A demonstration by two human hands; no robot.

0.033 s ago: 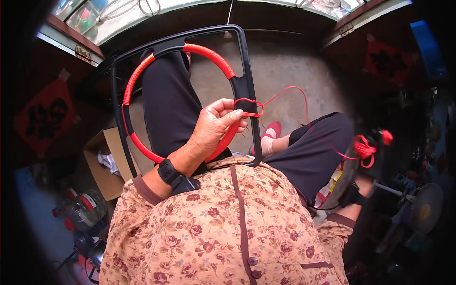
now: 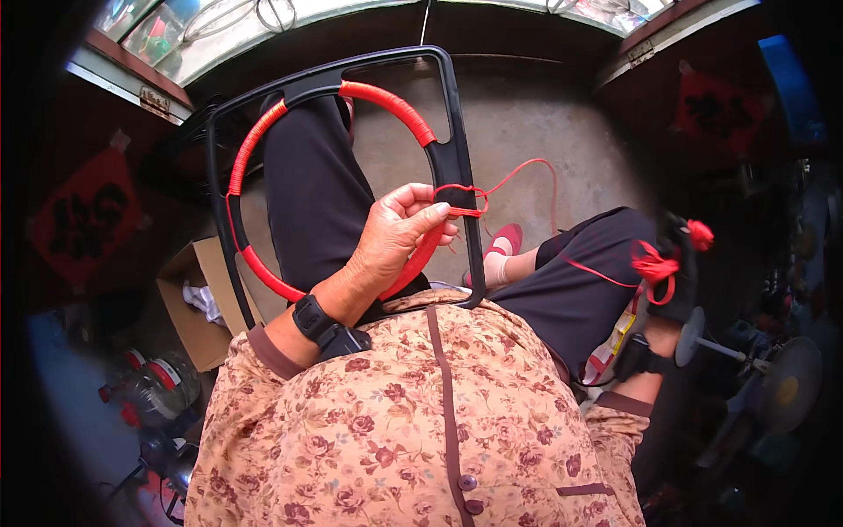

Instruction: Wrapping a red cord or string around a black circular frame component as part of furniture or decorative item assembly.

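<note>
A black frame [image 2: 457, 97] with a round ring inside rests against my lap. Red cord is wound tightly around several stretches of the ring [image 2: 393, 107], with dark bare parts between them. My left hand [image 2: 402, 230] pinches red cord strands [image 2: 465, 212] against the ring's right side, thumb on top. From there a loose red cord [image 2: 527, 165] loops out to the right. My right hand [image 2: 665, 332] is out at the right, its fingers mostly lost in shadow, gripping a bunched hank of red cord [image 2: 657, 268].
An open cardboard box [image 2: 204, 303] with white stuff inside stands at the left, with clear plastic bottles [image 2: 162, 386] near it. A round-based stand [image 2: 790, 384] and dim clutter lie at the far right. Windows [image 2: 219, 35] line the top.
My right hand and the red hank have shifted slightly left and up, and the loose cord's loop has drawn in a little. My left hand and the frame stay put.
</note>
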